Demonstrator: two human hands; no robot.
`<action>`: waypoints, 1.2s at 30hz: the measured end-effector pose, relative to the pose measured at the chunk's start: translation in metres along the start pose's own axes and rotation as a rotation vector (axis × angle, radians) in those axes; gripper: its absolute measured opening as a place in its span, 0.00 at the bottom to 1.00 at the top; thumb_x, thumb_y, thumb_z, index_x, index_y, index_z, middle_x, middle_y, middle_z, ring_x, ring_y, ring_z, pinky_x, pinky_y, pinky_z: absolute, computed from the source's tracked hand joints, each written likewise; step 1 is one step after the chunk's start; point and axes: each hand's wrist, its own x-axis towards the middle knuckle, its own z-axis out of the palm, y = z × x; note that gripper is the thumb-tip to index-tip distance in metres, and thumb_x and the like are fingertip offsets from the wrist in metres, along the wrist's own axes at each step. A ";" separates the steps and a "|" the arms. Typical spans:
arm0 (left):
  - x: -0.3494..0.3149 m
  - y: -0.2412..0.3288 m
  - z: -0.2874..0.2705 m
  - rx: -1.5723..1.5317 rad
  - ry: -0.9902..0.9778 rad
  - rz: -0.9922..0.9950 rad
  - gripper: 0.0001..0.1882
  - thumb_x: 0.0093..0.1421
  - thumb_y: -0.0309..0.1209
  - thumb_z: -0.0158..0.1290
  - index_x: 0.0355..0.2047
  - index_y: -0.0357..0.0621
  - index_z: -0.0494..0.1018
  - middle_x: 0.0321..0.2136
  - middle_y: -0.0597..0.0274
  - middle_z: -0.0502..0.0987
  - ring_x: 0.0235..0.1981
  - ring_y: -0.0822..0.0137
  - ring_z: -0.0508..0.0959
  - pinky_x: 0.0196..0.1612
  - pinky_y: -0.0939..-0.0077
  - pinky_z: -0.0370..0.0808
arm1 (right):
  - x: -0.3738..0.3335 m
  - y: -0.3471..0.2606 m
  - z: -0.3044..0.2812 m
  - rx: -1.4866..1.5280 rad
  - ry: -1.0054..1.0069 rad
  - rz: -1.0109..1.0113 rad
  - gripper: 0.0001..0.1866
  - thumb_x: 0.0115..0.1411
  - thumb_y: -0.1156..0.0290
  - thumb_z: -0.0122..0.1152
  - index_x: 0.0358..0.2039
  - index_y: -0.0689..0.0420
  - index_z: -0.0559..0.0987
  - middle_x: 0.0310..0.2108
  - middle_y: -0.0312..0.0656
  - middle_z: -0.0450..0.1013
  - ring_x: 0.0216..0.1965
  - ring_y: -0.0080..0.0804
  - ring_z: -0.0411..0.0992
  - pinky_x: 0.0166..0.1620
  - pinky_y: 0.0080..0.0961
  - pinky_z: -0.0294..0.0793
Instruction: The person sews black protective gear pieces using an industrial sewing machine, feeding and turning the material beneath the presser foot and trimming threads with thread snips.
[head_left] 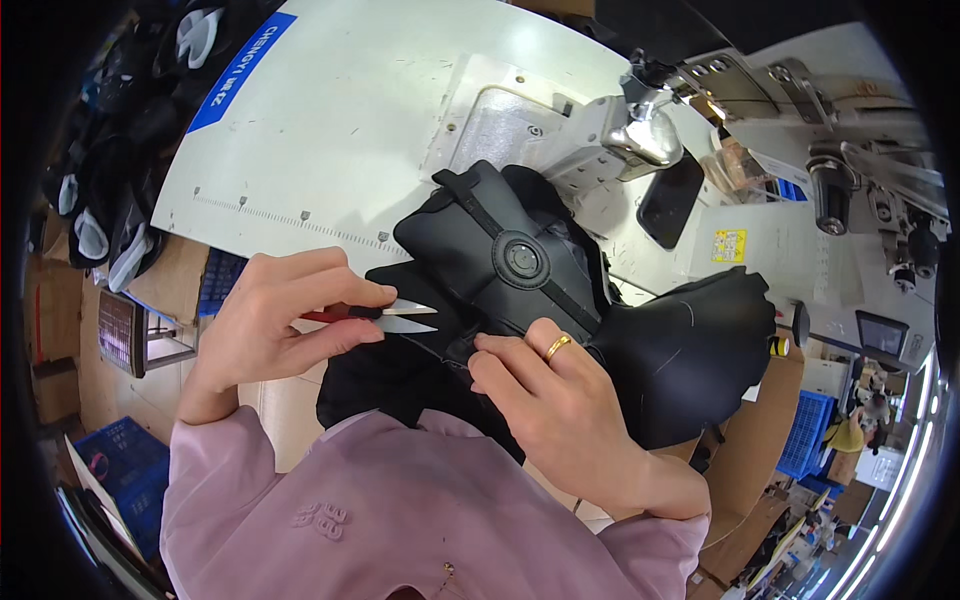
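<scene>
Red-handled thread snips (408, 323) are gripped in my left hand (300, 312), with their two blades spread and pointing right. My right hand (558, 408), with a gold ring on one finger, pinches the near edge of a black leather-like shoe upper or similar sewn piece (455, 225). A strap with a round black medallion (520, 258) crosses that piece. The blade tips are close to the pinched edge; I cannot make out a thread between them. More black material (690, 350) spreads out to the right of my right hand.
A sewing machine (640, 140) stands over the white table (330, 110), which has a printed ruler. A dark phone (671, 200) lies beyond the black piece. Black shoe parts (110, 180) hang at the left. Blue crates (120, 465) and a cardboard box (755, 450) flank me.
</scene>
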 end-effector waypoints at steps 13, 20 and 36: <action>0.008 0.013 -0.018 0.190 0.076 0.109 0.12 0.48 0.28 0.65 0.34 0.43 0.78 0.19 0.63 0.70 0.17 0.67 0.71 0.19 0.75 0.63 | -0.010 -0.005 -0.001 -0.047 0.011 -0.037 0.10 0.45 0.76 0.59 0.31 0.59 0.74 0.36 0.41 0.72 0.36 0.32 0.65 0.35 0.23 0.67; 0.073 -0.045 0.000 0.338 0.149 0.306 0.14 0.50 0.31 0.63 0.38 0.47 0.77 0.22 0.65 0.72 0.20 0.67 0.73 0.22 0.76 0.65 | -0.032 0.003 -0.018 0.092 -0.068 -0.069 0.08 0.42 0.73 0.60 0.28 0.54 0.78 0.38 0.29 0.75 0.32 0.27 0.65 0.32 0.21 0.67; 0.080 -0.087 0.025 0.038 0.183 0.102 0.15 0.50 0.22 0.62 0.40 0.43 0.79 0.22 0.63 0.73 0.23 0.72 0.72 0.26 0.79 0.68 | -0.045 0.017 -0.019 0.231 -0.074 -0.032 0.07 0.44 0.72 0.63 0.28 0.53 0.79 0.39 0.26 0.77 0.36 0.27 0.67 0.38 0.23 0.72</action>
